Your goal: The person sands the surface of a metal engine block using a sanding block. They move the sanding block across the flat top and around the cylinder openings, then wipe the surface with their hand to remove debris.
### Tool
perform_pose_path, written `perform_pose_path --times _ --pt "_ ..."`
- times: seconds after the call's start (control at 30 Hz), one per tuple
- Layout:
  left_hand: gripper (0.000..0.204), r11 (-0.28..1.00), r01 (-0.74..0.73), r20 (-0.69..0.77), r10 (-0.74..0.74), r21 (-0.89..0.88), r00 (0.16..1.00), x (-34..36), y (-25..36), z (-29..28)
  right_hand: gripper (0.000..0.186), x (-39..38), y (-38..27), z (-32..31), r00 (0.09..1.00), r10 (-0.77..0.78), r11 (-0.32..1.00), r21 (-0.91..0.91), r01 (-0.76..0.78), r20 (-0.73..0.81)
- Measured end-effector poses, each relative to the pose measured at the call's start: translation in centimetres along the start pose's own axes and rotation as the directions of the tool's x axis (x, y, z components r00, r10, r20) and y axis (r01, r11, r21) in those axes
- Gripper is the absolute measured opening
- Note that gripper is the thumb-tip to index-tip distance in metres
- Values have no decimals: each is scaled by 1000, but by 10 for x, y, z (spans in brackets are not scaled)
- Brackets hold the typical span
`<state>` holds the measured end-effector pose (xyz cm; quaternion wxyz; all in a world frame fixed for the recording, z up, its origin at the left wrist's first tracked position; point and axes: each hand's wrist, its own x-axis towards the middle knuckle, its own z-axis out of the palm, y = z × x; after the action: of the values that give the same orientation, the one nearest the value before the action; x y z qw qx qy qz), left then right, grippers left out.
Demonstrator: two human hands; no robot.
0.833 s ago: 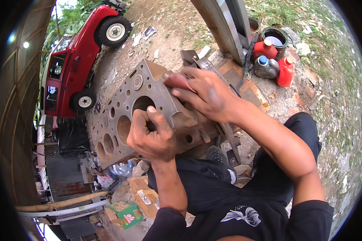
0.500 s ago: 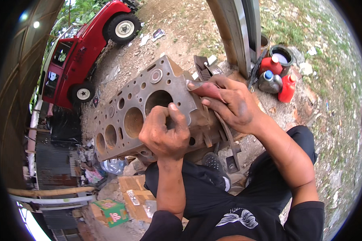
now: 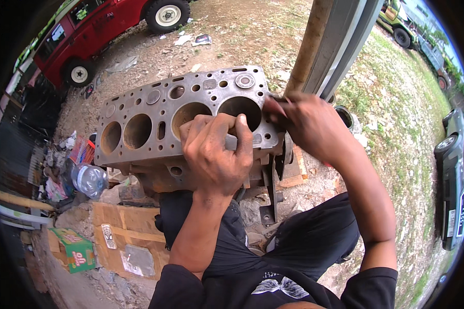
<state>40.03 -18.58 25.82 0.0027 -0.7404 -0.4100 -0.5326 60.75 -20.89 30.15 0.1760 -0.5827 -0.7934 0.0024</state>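
Observation:
A grey, rust-stained engine block (image 3: 144, 109) sits tilted in front of me, its flat top face with a row of round cylinder bores turned up. My left hand (image 3: 214, 154) is closed at its near edge, fingers curled over the rim of a bore and thumb pointing up; the fingertips are hidden. At the right end of the top face, my right hand (image 3: 314, 121), smeared by motion, grips a folded reddish-brown piece of sandpaper (image 3: 276, 108). The sandpaper lies at or just above the block's corner; contact cannot be made out.
A metal post (image 3: 340, 46) rises just beyond my right hand. A flat cardboard piece (image 3: 144, 221), a green carton (image 3: 77, 252) and a clear plastic bottle (image 3: 90, 180) lie at the left. A red vehicle (image 3: 95, 33) stands far left, a dark car (image 3: 453, 180) far right.
The view has turned, so the block appears more level and cars show at the right. The right hand with the sandpaper has shifted along the block's right end; the left hand stays at the bore.

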Motion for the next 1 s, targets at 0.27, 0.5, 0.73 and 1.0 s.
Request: perform_pose_path --times 0.27,0.5,0.73,1.0 --pt "20 997 48 -36 -50 -52 998 4 -10 15 42 23 6 1 999 36 989 -145 -38 -19" --pt "20 996 73 -68 -77 -58 995 2 -23 8 31 20 -6 -5 1000 9 974 -226 -2 30" --pt "18 994 83 -53 -87 -77 995 4 -27 -4 25 -14 -22 -6 999 -44 977 -209 42 -4" --pt "8 993 -41 -44 36 -112 998 7 -15 12 42 47 31 -8 977 211 977 26 -210 -44"
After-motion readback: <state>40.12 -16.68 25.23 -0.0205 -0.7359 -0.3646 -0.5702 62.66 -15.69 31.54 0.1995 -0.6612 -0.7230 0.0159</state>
